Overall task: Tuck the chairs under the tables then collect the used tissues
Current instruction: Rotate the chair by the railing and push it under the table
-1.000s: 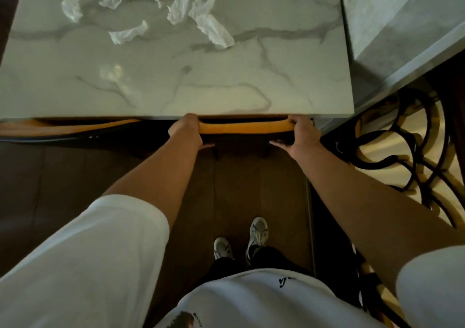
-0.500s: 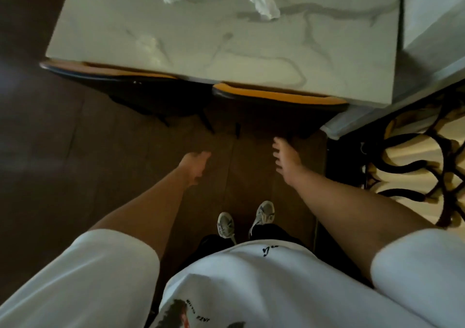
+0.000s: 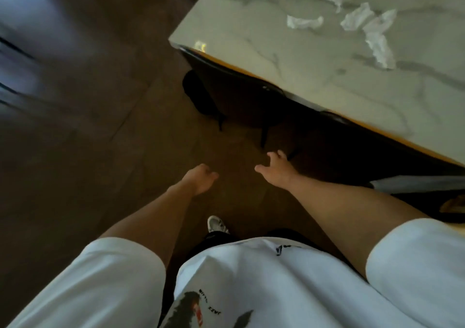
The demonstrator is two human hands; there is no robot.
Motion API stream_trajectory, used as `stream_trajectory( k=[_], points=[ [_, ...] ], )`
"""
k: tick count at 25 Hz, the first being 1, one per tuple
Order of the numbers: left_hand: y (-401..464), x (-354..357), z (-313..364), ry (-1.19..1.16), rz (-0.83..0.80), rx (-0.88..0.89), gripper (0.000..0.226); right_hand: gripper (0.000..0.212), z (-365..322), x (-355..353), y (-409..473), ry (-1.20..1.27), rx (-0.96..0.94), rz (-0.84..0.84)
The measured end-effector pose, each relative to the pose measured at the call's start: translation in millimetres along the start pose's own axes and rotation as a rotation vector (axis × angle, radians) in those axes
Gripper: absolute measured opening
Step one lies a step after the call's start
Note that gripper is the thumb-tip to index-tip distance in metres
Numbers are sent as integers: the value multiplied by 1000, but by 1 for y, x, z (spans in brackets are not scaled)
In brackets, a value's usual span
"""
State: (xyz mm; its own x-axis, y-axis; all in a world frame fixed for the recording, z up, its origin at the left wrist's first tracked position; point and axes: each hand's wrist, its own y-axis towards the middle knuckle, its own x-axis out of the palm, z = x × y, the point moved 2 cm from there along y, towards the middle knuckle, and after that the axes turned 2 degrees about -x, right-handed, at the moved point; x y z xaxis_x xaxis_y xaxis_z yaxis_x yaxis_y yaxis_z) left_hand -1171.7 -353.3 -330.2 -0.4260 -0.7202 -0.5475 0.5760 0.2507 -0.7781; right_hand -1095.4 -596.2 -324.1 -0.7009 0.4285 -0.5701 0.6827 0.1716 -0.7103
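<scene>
The marble table fills the upper right; two dark chairs with orange-edged backs sit tucked along its near edge; crumpled tissues (at least six) lie scattered on its far part. Below the table edge, over the dark floor, the left hand hangs loosely curled, holding nothing; the right hand has fingers spread, empty.

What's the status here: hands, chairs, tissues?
Left hand and right hand empty, over the floor. Two chairs tucked under the table. Tissues uncollected on top. Nothing in the way.
</scene>
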Motion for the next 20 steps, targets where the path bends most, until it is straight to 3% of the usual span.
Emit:
stream_trajectory(
  k=[8, 16, 20],
  points=[
    [72, -163, -120, -76, 99, -64, 53, 69, -228, 59, 71, -63, -178, -29],
    [168, -301, -114, -14, 133, -93, 51, 70, -362, 64, 201, -95, -181, -136],
    [212, -370, -93, 9, 138, -87, 40, 63, -437, 55, 250, -81, -187, -199]
  ],
)
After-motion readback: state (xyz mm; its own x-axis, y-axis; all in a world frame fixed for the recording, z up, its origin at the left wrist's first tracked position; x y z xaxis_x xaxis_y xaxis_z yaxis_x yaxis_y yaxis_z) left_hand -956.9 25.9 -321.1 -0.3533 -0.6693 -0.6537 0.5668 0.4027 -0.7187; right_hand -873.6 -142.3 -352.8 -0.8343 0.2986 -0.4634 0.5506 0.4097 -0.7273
